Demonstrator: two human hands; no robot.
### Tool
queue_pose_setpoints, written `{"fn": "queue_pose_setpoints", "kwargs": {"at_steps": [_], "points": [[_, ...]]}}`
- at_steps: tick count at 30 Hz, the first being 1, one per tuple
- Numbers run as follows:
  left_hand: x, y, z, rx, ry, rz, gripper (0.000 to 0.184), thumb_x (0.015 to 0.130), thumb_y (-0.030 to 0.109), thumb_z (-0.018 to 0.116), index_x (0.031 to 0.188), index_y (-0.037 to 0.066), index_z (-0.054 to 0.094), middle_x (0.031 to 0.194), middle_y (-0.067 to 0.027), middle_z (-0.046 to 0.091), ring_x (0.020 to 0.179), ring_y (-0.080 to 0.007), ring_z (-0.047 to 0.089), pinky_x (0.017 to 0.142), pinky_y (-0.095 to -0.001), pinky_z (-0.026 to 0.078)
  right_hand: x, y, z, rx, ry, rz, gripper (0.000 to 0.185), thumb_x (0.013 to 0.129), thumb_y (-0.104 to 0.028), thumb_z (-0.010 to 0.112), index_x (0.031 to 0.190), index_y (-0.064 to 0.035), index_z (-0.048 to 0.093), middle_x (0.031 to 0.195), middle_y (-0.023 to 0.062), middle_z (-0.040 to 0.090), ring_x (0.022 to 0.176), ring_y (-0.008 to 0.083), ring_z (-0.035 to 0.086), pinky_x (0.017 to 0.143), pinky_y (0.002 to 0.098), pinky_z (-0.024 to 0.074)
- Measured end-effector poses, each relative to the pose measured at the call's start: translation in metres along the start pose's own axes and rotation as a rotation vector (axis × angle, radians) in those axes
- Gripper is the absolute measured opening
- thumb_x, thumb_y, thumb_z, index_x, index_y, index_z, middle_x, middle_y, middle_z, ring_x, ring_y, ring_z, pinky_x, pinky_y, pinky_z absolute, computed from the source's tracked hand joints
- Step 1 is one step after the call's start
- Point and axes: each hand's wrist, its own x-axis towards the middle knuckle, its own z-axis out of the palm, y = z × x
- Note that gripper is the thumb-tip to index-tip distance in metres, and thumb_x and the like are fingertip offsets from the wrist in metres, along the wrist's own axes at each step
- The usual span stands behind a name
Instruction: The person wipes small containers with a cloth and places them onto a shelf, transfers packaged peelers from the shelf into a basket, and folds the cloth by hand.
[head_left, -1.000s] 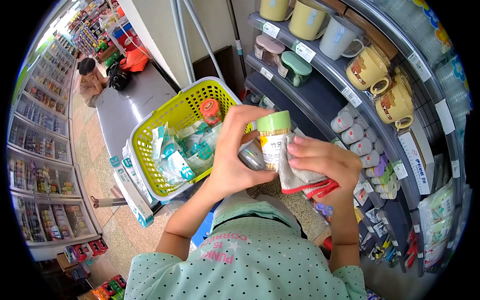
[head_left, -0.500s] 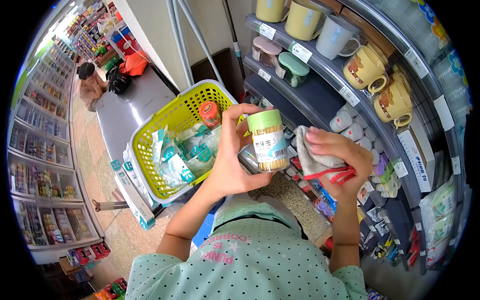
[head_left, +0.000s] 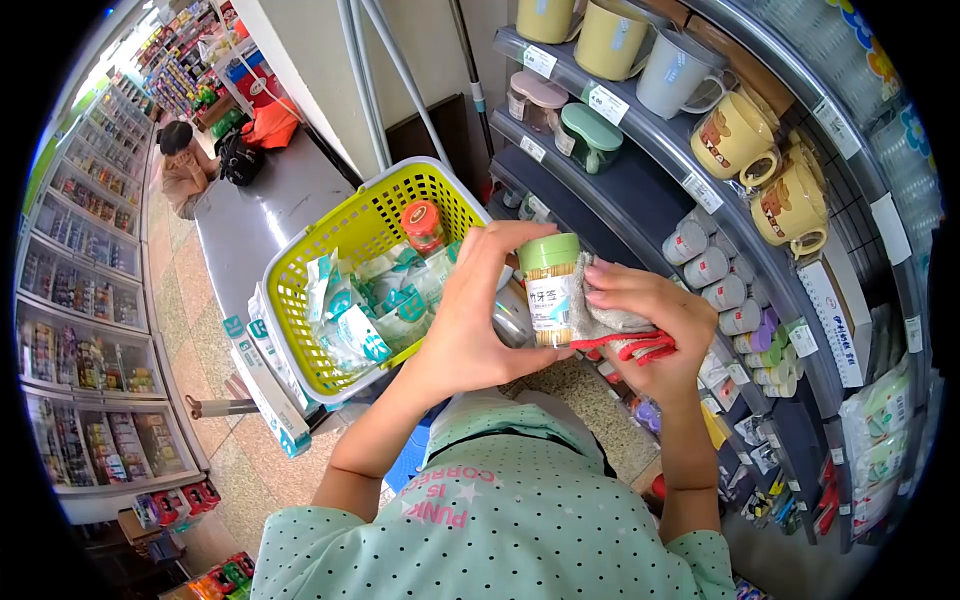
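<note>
Head view: left hand (head_left: 465, 325) grasps a toothpick jar (head_left: 545, 300), index finger at the pale green lid (head_left: 548, 253) and thumb near the base. Jar stands nearly upright in the grip, clear-walled, pale sticks visible inside, printed label facing the camera; it is held in front of the torso, between the basket and the shelving. Right hand (head_left: 660, 320) clutches a grey cloth (head_left: 603, 305) with red edging, bunched under the fingers and pressed to the jar's right side. Left of the hands, a yellow-green basket (head_left: 283, 345) with perforated walls contains white-and-teal packets (head_left: 362, 300) and a red-lidded jar (head_left: 422, 227), the latter near its far right corner. Long white boxes (head_left: 268, 390) lie just beside the basket's left wall. Beyond it extends a grey table (head_left: 240, 215) bearing a black bag (head_left: 240, 160) and an orange bag (head_left: 270, 125); a person (head_left: 185, 175) is at its far left side, head bowed. Right side: curved shelving with yellow mugs (head_left: 610, 40), a grey mug (head_left: 685, 72), a green-lidded container (head_left: 590, 137) and, lower, small white cylinders (head_left: 707, 268) in rows.
</note>
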Motion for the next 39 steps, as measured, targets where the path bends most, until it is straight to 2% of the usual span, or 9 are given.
{"fn": "queue_pose_setpoints", "kwargs": {"at_steps": [8,11,17,22,26,29,32,35,39], "points": [[0.002,0.009,0.008,0.034,-0.054,-0.009,0.083,0.049,0.0,0.075,0.127,0.004,0.046,0.115,-0.0161,0.046,0.111,-0.0366,0.046,0.095,-0.0414,0.04,-0.002,-0.001,0.007,-0.05,-0.039,-0.046,0.035,0.055,0.002,0.071,0.09,-0.0022,0.07,0.1,0.0121,0.07,0.098,0.0266,0.067,0.084,0.0339,0.0552],[0.001,0.005,0.009,0.039,-0.047,0.007,0.081,0.049,-0.001,0.073,0.126,0.004,0.048,0.114,-0.0151,0.047,0.112,-0.0362,0.046,0.095,-0.0415,0.039,0.0,-0.001,0.004,-0.056,-0.054,-0.055,0.03,0.06,-0.001,0.071,0.089,-0.001,0.069,0.098,0.0126,0.07,0.098,0.0269,0.067,0.086,0.035,0.0548],[0.0,0.002,0.0,0.071,0.011,0.092,0.08,0.047,0.0,0.074,0.124,0.004,0.053,0.118,-0.0142,0.049,0.112,-0.0338,0.048,0.097,-0.04,0.038,0.004,0.003,-0.007,-0.033,0.117,-0.028,0.022,0.07,-0.011,0.069,0.088,0.0018,0.068,0.097,0.0151,0.069,0.099,0.0297,0.067,0.087,0.0378,0.0538],[-0.002,0.002,0.001,-0.015,0.059,0.112,0.08,0.047,0.002,0.075,0.124,0.004,0.054,0.12,-0.0147,0.052,0.111,-0.0325,0.051,0.097,-0.0391,0.039,0.013,-0.009,0.0,-0.066,0.046,-0.107,0.036,0.055,0.0,0.07,0.091,0.0004,0.07,0.099,0.0148,0.069,0.098,0.0295,0.067,0.087,0.0361,0.0542],[-0.007,-0.003,0.005,-0.091,0.18,0.096,0.079,0.047,0.003,0.076,0.123,0.003,0.055,0.12,-0.0146,0.053,0.11,-0.0315,0.053,0.095,-0.0386,0.041,0.013,-0.015,0.003,-0.11,0.004,-0.131,0.037,0.054,-0.001,0.071,0.091,-0.0014,0.07,0.098,0.0134,0.07,0.098,0.0282,0.067,0.085,0.035,0.0552],[-0.012,-0.007,0.005,-0.148,0.199,0.082,0.082,0.048,0.0,0.077,0.126,0.004,0.05,0.123,-0.0149,0.051,0.113,-0.0313,0.053,0.098,-0.0409,0.04,0.009,-0.018,0.003,-0.096,-0.007,-0.144,0.037,0.054,-0.002,0.07,0.091,-0.0022,0.071,0.097,0.0122,0.07,0.097,0.0273,0.067,0.085,0.0354,0.0554],[-0.015,-0.014,0.012,-0.377,0.296,0.13,0.088,0.049,-0.004,0.078,0.127,0.008,0.038,0.125,-0.0148,0.049,0.12,-0.031,0.05,0.103,-0.0448,0.038,0.004,-0.018,0.004,-0.078,-0.039,-0.136,0.035,0.055,-0.003,0.069,0.09,-0.0026,0.071,0.096,0.0115,0.071,0.097,0.0266,0.068,0.085,0.0355,0.0555],[-0.016,-0.016,0.008,-0.328,0.259,0.161,0.091,0.05,-0.006,0.079,0.124,0.011,0.03,0.128,-0.0149,0.045,0.124,-0.0311,0.047,0.105,-0.0476,0.036,0.003,-0.015,0.004,-0.045,-0.064,-0.12,0.034,0.056,-0.004,0.068,0.09,-0.0026,0.071,0.097,0.0125,0.07,0.097,0.0267,0.068,0.085,0.0354,0.0555],[-0.017,-0.019,0.007,-0.233,0.372,-0.005,0.088,0.052,0.0,0.083,0.122,0.01,0.03,0.122,-0.0122,0.046,0.119,-0.0279,0.05,0.103,-0.0453,0.038,-0.006,-0.005,0.009,0.063,-0.09,-0.061,0.032,0.058,-0.004,0.069,0.09,-0.001,0.071,0.097,0.0142,0.07,0.097,0.0274,0.068,0.086,0.036,0.0547]]}}
